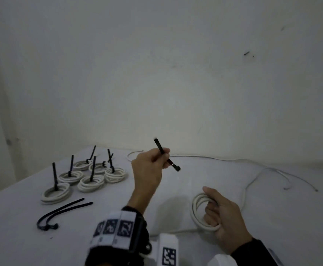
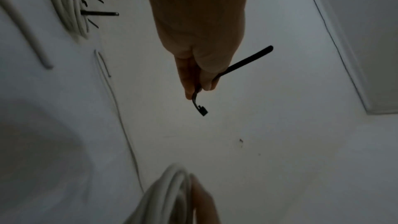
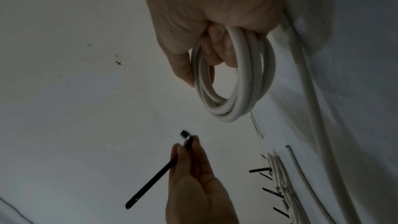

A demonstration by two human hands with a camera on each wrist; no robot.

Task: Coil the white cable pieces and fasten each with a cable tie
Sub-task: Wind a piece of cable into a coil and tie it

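The left hand (image 1: 150, 166) pinches a black tie (image 1: 167, 155) in the air; the right hand (image 1: 225, 217), nearer, grips a white coil (image 1: 198, 210).

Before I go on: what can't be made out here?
- Head view: right hand covers part of the coil; its cable ends are unseen.
- Left wrist view: left hand hides the middle of the cable tie.
- Wrist views: finished coils are edge-on and blurred; count unclear.

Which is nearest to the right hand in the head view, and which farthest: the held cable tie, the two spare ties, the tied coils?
From the right hand:
1. Held cable tie, up-left, in the left hand.
2. Spare ties, left, on the table.
3. Tied coils, far left; close to the spare ties.
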